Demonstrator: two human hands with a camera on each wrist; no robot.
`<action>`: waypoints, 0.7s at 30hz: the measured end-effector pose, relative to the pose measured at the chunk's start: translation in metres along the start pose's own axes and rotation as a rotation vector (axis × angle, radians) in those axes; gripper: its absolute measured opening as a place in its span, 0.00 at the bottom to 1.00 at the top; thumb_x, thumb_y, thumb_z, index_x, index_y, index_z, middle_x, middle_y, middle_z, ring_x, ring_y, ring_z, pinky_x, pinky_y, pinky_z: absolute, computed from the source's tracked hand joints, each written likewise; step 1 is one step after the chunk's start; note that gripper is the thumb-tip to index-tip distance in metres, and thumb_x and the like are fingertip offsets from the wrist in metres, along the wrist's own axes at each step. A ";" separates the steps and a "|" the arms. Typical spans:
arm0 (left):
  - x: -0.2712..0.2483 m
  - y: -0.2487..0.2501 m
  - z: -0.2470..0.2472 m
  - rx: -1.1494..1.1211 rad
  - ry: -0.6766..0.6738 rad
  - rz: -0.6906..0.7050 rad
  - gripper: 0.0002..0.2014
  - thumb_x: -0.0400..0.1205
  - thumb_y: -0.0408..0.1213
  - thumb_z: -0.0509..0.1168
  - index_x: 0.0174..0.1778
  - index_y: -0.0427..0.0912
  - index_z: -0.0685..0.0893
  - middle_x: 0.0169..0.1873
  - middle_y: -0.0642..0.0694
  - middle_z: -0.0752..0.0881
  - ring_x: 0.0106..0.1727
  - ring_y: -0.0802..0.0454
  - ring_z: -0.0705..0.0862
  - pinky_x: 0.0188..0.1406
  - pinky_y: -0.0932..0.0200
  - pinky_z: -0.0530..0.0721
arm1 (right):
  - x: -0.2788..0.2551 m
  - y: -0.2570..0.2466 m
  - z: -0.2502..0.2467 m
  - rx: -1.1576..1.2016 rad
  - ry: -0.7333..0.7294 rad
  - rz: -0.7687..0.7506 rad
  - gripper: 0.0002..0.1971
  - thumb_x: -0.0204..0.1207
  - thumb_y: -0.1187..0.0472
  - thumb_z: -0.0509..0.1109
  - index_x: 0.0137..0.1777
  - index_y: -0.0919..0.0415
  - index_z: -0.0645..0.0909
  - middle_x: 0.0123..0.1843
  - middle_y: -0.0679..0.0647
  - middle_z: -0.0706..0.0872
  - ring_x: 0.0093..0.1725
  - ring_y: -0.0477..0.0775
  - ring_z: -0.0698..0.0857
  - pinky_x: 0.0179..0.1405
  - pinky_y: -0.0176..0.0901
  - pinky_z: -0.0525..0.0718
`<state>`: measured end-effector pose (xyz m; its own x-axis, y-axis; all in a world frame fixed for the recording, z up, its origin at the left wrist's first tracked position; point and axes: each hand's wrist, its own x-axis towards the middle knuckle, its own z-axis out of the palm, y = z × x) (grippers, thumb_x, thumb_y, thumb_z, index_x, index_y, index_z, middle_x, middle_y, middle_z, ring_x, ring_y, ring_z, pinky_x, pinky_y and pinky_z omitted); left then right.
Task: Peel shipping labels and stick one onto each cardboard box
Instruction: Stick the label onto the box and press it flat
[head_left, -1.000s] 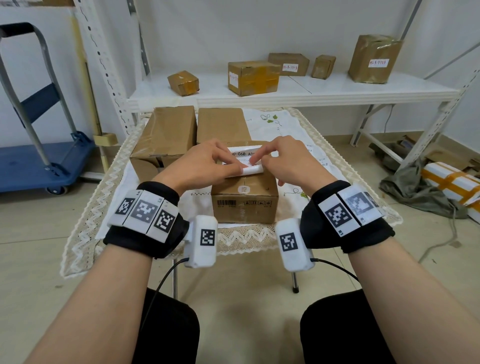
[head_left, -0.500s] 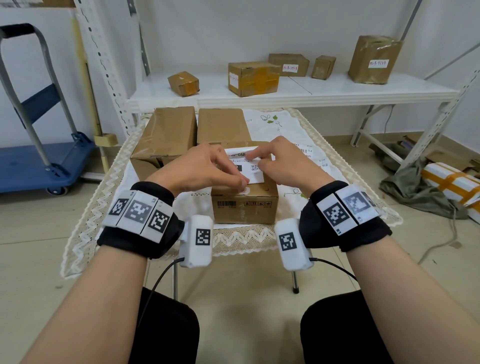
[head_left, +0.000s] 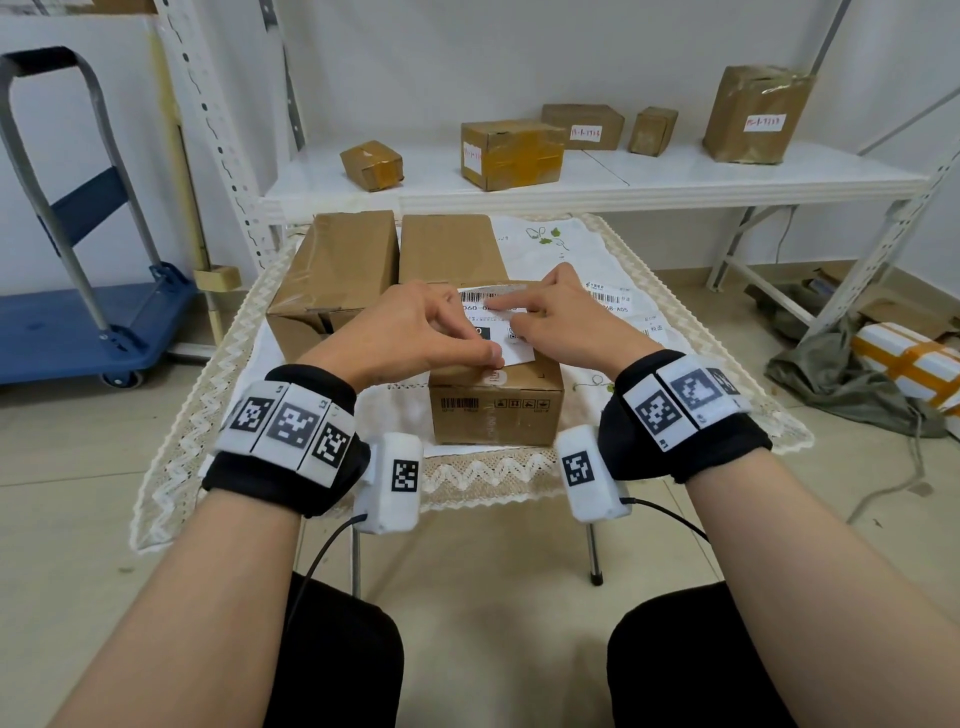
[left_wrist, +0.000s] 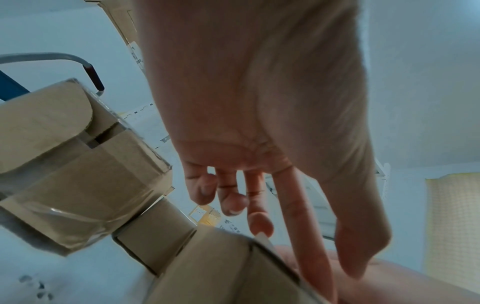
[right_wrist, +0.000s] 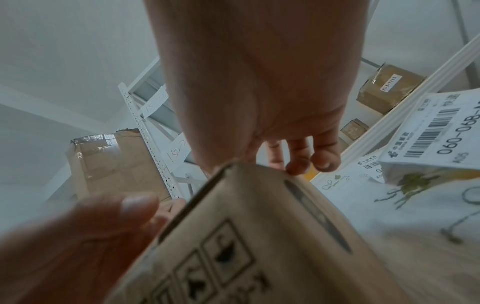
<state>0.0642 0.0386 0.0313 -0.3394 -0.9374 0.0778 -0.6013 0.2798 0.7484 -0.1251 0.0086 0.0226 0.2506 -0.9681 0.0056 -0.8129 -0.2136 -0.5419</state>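
A small brown cardboard box (head_left: 496, 410) stands at the table's front middle. On its top lies a white shipping label (head_left: 517, 348), whose near edge looks slightly lifted. My left hand (head_left: 457, 338) pinches the label's near left corner between thumb and fingers. Across from it, my right hand (head_left: 535, 317) lays its straight index finger over the barcode end at the far edge. In the left wrist view the fingers (left_wrist: 259, 222) reach down onto the box (left_wrist: 221, 267). In the right wrist view the fingertips (right_wrist: 298, 166) rest on the box's far edge (right_wrist: 246, 246).
Two larger brown boxes (head_left: 332, 275) (head_left: 449, 249) stand just behind the small one. More label sheets (head_left: 608, 301) lie on the lace-edged cloth (head_left: 483, 467) to the right. A white shelf (head_left: 597, 182) behind carries several boxes. A blue cart (head_left: 78, 322) stands at the left.
The label, held curled between both hands a second ago, has been spread out and lowered onto the box top. My right index finger has moved to its far end.
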 end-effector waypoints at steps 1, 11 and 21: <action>0.001 0.000 0.001 0.014 0.010 0.000 0.06 0.74 0.50 0.80 0.35 0.54 0.96 0.39 0.52 0.78 0.38 0.62 0.75 0.38 0.65 0.71 | 0.002 0.001 0.001 0.001 0.004 0.005 0.20 0.88 0.55 0.59 0.77 0.41 0.78 0.62 0.51 0.64 0.61 0.52 0.77 0.70 0.46 0.75; 0.006 -0.003 0.008 0.088 0.043 0.013 0.09 0.81 0.49 0.74 0.52 0.51 0.96 0.40 0.55 0.76 0.33 0.73 0.75 0.29 0.78 0.70 | 0.015 0.009 0.010 0.001 0.057 0.031 0.21 0.88 0.53 0.57 0.77 0.37 0.77 0.72 0.52 0.65 0.75 0.59 0.63 0.76 0.49 0.61; 0.011 -0.004 0.010 0.210 0.056 0.034 0.13 0.86 0.42 0.70 0.65 0.57 0.90 0.41 0.63 0.72 0.37 0.64 0.74 0.33 0.78 0.69 | 0.018 0.013 0.007 0.059 0.010 0.039 0.23 0.89 0.56 0.57 0.82 0.40 0.72 0.88 0.57 0.57 0.88 0.57 0.53 0.83 0.50 0.53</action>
<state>0.0559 0.0294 0.0227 -0.3248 -0.9352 0.1413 -0.7299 0.3429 0.5913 -0.1278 -0.0110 0.0100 0.2143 -0.9767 -0.0084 -0.7892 -0.1681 -0.5908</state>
